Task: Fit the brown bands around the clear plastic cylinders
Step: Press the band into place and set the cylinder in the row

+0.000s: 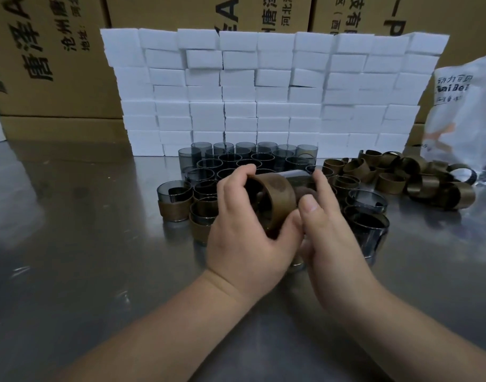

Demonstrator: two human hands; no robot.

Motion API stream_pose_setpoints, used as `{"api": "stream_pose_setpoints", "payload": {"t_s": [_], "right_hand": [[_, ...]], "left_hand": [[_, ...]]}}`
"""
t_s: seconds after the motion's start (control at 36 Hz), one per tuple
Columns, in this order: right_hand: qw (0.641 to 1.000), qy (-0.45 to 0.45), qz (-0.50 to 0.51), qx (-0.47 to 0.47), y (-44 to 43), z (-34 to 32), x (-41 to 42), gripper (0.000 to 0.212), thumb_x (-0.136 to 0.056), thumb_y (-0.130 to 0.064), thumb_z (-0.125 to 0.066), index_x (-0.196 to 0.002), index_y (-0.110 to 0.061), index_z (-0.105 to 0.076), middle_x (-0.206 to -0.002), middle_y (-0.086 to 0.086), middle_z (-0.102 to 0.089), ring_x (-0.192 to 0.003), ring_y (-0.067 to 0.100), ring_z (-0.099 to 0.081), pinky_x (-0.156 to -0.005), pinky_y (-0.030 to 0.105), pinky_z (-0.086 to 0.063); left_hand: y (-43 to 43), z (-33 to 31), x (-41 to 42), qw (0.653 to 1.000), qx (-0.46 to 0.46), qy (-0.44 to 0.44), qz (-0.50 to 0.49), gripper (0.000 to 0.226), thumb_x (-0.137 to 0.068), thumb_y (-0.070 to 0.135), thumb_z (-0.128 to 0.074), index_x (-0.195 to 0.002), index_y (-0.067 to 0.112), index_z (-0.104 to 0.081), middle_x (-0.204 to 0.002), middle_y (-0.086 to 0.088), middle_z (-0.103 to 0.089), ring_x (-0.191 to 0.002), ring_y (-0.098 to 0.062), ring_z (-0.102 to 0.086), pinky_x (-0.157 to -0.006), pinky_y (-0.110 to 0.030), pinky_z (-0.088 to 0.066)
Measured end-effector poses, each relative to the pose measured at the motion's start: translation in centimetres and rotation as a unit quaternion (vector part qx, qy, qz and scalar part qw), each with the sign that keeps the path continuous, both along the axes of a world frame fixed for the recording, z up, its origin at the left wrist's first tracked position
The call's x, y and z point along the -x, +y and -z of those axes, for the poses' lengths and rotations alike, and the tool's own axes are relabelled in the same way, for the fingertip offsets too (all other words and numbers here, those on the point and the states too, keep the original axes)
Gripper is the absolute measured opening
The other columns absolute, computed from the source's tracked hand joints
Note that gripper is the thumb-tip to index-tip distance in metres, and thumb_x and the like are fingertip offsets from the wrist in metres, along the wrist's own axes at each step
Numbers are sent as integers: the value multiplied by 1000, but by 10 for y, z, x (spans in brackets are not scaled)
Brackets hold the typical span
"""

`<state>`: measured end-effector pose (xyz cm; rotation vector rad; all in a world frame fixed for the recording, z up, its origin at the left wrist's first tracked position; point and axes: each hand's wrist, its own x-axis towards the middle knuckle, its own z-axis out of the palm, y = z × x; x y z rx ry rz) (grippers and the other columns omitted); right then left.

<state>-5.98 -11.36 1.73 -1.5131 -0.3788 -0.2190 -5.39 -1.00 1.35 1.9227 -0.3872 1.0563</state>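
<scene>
Head: left grip (244, 238) holds band (277, 192); right grip (330, 238), cylinder (299, 179).

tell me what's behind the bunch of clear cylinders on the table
A wall of stacked white blocks stands behind the clear cylinders, with printed cardboard boxes further back. The wall hides whatever lies between it and the boxes.

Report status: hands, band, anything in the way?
Left hand grips brown band, right hand holds clear cylinder. Band round one end of cylinder. Standing cylinders crowd close behind; loose bands piled right.
</scene>
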Motion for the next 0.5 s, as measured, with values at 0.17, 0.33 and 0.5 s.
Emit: {"api": "stream_pose_setpoints", "payload": {"t_s": [0.17, 0.33, 0.5], "right_hand": [[998, 14, 2, 60, 0, 0, 0, 116, -44, -66, -61, -144, -47, -4, -147, -6, -33, -132, 10, -40, -111, 41, -31], [996, -4, 49, 75, -2, -5, 2, 118, -42, -57, -67, -144, -45, -8, -150, -11, -27, -134, 4, -34, -113, 36, -29], [994, -28, 65, 84, -10, -6, 3, 101, -44, -64, -59, -135, -51, -15, -150, -12, -26, -134, 2, -33, -113, 34, -30]], "left_hand": [[8, 0, -2, 996, -43, -31, 68, 64, -83, 28, -26, -131, -12, -34, -133, -26, -40, -123, -15, -36, -104, -9, -23], [4, -2, 1, 993, 2, -66, 95, 47, -84, 14, -29, -130, 9, -39, -134, -10, -45, -127, -5, -38, -105, -12, -27], [-1, -5, 3, 986, 96, -37, 132, 35, -89, 17, -47, -120, 31, -48, -116, 15, -58, -110, 7, -54, -93, -9, -39]]}}
